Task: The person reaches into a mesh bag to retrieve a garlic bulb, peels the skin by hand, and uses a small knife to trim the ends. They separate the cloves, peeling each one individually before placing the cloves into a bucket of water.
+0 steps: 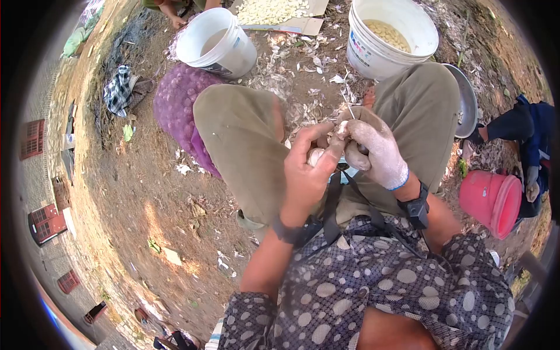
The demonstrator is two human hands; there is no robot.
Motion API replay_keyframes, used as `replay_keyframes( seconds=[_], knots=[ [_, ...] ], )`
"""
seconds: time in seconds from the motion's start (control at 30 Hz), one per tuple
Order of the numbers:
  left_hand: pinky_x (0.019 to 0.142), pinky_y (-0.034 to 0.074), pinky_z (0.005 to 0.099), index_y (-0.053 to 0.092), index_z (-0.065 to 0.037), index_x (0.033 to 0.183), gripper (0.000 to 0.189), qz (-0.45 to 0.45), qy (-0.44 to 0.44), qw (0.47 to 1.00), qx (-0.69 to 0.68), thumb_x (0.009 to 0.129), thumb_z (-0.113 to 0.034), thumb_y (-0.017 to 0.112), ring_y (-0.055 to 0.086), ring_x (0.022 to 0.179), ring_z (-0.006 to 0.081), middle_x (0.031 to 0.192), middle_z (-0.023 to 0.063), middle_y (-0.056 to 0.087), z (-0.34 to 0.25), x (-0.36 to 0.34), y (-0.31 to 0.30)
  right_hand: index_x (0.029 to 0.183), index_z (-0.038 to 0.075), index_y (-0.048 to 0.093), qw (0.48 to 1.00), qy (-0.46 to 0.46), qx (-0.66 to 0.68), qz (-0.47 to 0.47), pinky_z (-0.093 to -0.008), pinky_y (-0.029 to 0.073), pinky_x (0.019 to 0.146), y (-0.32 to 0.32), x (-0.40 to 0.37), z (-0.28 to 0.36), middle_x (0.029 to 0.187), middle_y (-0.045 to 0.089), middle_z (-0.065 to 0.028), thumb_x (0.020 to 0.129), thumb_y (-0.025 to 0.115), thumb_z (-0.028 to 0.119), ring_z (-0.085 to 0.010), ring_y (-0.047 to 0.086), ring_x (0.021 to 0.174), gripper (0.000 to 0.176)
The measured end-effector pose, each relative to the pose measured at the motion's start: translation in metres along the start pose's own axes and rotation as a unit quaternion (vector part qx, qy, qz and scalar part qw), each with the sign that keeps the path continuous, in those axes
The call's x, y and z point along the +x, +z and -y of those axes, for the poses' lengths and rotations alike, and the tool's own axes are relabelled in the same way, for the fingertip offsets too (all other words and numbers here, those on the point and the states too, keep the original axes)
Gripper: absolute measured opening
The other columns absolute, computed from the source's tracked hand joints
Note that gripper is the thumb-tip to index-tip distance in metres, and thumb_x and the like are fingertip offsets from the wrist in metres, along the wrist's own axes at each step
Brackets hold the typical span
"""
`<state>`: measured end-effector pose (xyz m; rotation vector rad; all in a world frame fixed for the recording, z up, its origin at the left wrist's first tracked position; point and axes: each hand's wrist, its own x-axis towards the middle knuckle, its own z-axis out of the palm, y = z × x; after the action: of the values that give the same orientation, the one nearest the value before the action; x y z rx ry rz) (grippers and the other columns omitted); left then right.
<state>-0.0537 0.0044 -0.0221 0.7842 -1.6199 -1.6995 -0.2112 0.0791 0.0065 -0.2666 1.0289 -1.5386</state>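
Observation:
My bare left hand (pixel 312 160) is closed around a garlic bulb (pixel 315 156), whose pale side shows between the fingers. My right hand (pixel 376 146), in a soiled white glove, meets it fingertip to fingertip above my lap. A whitish garlic clove (pixel 342 126) sits where the fingertips come together. From the gloved fingers a thin, pale, pointed strip (pixel 350 108) sticks up, which looks like a small knife blade; its handle is hidden in the glove.
Purple net sack (pixel 182 105) of bulbs lies beside my left knee. Ahead stand two white buckets (pixel 242 58) (pixel 364 58), one holding peeled cloves in liquid. Cardboard (pixel 309 26) carries more cloves. Right are a metal basin (pixel 466 105), a pink bucket (pixel 481 195) and another person (pixel 528 128).

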Motion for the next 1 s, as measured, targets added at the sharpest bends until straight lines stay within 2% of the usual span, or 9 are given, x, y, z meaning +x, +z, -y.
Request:
replay_keyframes(
  seconds=[0.03, 0.13, 0.4, 0.5, 0.6, 0.63, 0.73, 0.87, 1.0],
  knots=[
    [0.085, 0.049, 0.0253, 0.069, 0.001, 0.125, 0.037, 0.004, 0.049, 0.999, 0.023, 0.091, -0.01, 0.076, 0.062, 0.096, 0.0117, 0.109, 0.0042, 0.066, 0.001, 0.003, 0.001, 0.118, 0.002, 0.058, 1.0, 0.0, -0.015, -0.006, -0.0229, 0.032, 0.043, 0.001, -0.002, 0.001, 0.086, 0.063, -0.0037, 0.105, 0.058, 0.016, -0.005, 0.045, 0.05, 0.019],
    [0.089, 0.049, 0.0274, 0.069, 0.001, 0.123, 0.033, -0.007, 0.079, 0.995, 0.054, 0.092, -0.008, 0.075, 0.061, 0.103, 0.0131, 0.114, 0.0052, 0.065, 0.002, 0.005, 0.005, 0.119, 0.002, 0.057, 0.997, -0.064, -0.049, -0.002, -0.0226, 0.033, 0.044, 0.0, -0.005, -0.006, 0.088, 0.063, -0.0031, 0.105, 0.059, 0.016, -0.0043, 0.044, 0.051, 0.02],
    [0.092, 0.051, 0.0306, 0.069, 0.001, 0.118, 0.029, -0.043, 0.145, 0.985, 0.084, 0.09, 0.003, 0.072, 0.063, 0.106, 0.0169, 0.117, 0.0107, 0.066, -0.01, -0.004, 0.004, 0.115, 0.002, 0.057, 0.981, -0.118, -0.152, 0.019, -0.0229, 0.044, 0.06, 0.006, -0.012, -0.011, 0.092, 0.06, -0.0007, 0.105, 0.06, 0.007, -0.0038, 0.053, 0.07, 0.012],
    [0.091, 0.052, 0.0303, 0.066, 0.001, 0.118, 0.026, -0.051, 0.178, 0.981, 0.062, 0.092, 0.005, 0.068, 0.064, 0.105, 0.0166, 0.117, 0.0121, 0.069, -0.019, -0.004, 0.006, 0.113, 0.001, 0.057, 0.968, -0.125, -0.213, 0.045, -0.0246, 0.046, 0.063, 0.008, -0.018, -0.007, 0.093, 0.061, -0.0015, 0.105, 0.06, 0.008, -0.005, 0.054, 0.072, 0.011],
    [0.09, 0.052, 0.029, 0.063, 0.001, 0.116, 0.023, -0.063, 0.184, 0.98, 0.03, 0.094, 0.006, 0.066, 0.065, 0.102, 0.0149, 0.115, 0.0126, 0.071, -0.023, -0.007, 0.01, 0.113, 0.001, 0.058, 0.979, -0.098, -0.17, 0.052, -0.0237, 0.045, 0.06, 0.004, -0.022, -0.009, 0.089, 0.061, -0.0022, 0.104, 0.059, 0.007, -0.0049, 0.055, 0.069, 0.011],
    [0.089, 0.052, 0.0285, 0.062, 0.001, 0.115, 0.022, -0.067, 0.184, 0.981, 0.019, 0.094, 0.006, 0.066, 0.066, 0.101, 0.0142, 0.114, 0.0127, 0.072, -0.023, -0.007, 0.01, 0.114, 0.001, 0.058, 0.981, -0.128, -0.142, 0.034, -0.023, 0.044, 0.058, 0.005, -0.019, -0.014, 0.086, 0.063, -0.0035, 0.105, 0.057, 0.01, -0.0058, 0.054, 0.065, 0.013],
    [0.083, 0.052, 0.025, 0.063, -0.001, 0.113, 0.02, -0.077, 0.091, 0.991, -0.065, 0.094, 0.005, 0.067, 0.066, 0.094, 0.0102, 0.109, 0.0113, 0.073, -0.029, -0.01, 0.008, 0.115, 0.002, 0.058, 0.986, -0.133, -0.101, 0.004, -0.0221, 0.042, 0.055, -0.002, -0.012, -0.008, 0.085, 0.065, -0.0048, 0.105, 0.055, 0.013, -0.0064, 0.052, 0.061, 0.016],
    [0.071, 0.051, 0.0223, 0.062, -0.002, 0.117, 0.022, -0.058, 0.013, 0.997, -0.046, 0.096, 0.002, 0.067, 0.064, 0.082, 0.0066, 0.105, 0.0104, 0.073, -0.025, -0.01, 0.0, 0.117, 0.002, 0.057, 0.976, -0.185, -0.118, 0.004, -0.0211, 0.041, 0.055, -0.011, -0.007, -0.008, 0.09, 0.067, -0.006, 0.101, 0.059, 0.017, -0.0058, 0.052, 0.063, 0.022],
    [0.061, 0.049, 0.0233, 0.061, -0.001, 0.118, 0.023, -0.043, -0.039, 0.989, -0.134, 0.095, -0.002, 0.068, 0.06, 0.074, 0.0069, 0.103, 0.0094, 0.072, -0.02, -0.008, -0.004, 0.116, 0.003, 0.058, 0.984, -0.148, -0.095, 0.031, -0.0206, 0.039, 0.053, -0.01, -0.007, -0.01, 0.089, 0.066, -0.0049, 0.1, 0.058, 0.02, -0.0056, 0.052, 0.062, 0.024]
  ],
)
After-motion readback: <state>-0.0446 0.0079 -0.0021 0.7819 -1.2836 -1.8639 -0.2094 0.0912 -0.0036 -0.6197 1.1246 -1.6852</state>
